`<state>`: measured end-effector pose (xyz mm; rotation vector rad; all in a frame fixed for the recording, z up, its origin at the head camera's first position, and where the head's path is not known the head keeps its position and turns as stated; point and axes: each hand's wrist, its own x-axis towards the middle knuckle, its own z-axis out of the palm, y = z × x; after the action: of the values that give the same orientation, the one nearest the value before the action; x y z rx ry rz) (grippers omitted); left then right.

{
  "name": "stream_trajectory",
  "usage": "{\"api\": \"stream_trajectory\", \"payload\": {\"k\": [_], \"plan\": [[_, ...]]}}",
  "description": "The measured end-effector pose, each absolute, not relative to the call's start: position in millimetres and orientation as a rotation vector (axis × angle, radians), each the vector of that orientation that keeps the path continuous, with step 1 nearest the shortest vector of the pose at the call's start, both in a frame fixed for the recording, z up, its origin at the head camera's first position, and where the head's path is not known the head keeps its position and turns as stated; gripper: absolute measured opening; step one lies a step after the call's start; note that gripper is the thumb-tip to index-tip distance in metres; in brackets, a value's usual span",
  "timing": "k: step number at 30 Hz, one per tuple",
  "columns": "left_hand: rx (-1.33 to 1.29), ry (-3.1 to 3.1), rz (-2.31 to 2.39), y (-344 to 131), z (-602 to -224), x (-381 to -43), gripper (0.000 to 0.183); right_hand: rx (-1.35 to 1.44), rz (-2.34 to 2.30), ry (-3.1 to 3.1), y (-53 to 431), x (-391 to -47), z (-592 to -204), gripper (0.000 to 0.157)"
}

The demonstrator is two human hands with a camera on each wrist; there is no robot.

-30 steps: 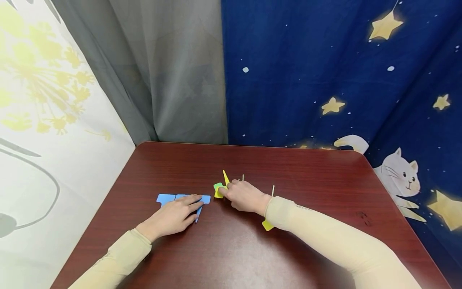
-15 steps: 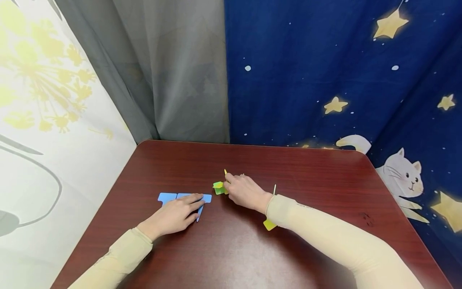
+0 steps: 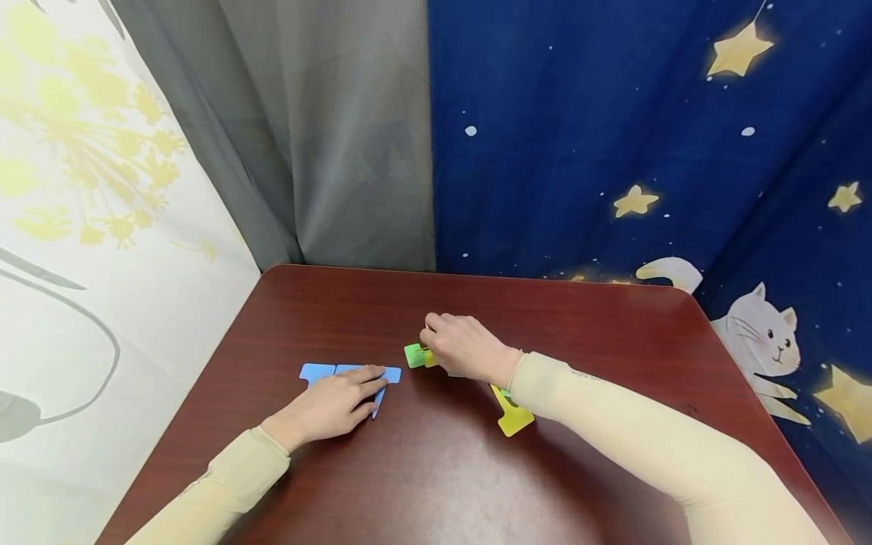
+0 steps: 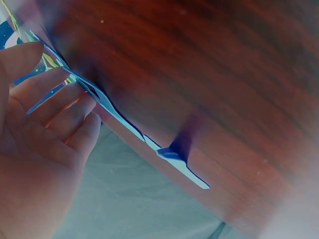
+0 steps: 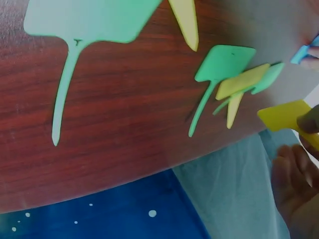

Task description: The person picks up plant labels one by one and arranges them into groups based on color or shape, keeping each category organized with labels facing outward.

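Observation:
My left hand lies flat with its fingers on T-shaped blue plant labels at the table's left; two heads show side by side along their top edge. In the left wrist view these blue labels appear edge-on beyond the fingertips. My right hand pinches a yellow plant label between thumb and fingers, raised off the table in the right wrist view. Below it overlap a green label, a yellow label and another green label. The held label is hidden in the head view.
A yellow label lies under my right wrist, its stem pointing away from me. The right wrist view shows a large green label and a yellow stem close by. The dark red table ends at grey and blue curtains.
My right hand has picked a yellow label from the small pile and shifted slightly up and right. More of the yellow label beneath its wrist shows. My left hand stays on the blue labels.

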<state>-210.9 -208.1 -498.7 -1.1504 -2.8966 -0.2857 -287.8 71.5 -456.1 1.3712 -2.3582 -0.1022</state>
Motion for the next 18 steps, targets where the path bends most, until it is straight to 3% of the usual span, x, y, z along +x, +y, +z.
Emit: {"api": "stream_trajectory", "payload": {"k": [18], "plan": [[-1.136,-2.918,-0.293,-206,-495,-210,0.047,1.506,-0.018,-2.422,54,-249,-473,0.013]]}}
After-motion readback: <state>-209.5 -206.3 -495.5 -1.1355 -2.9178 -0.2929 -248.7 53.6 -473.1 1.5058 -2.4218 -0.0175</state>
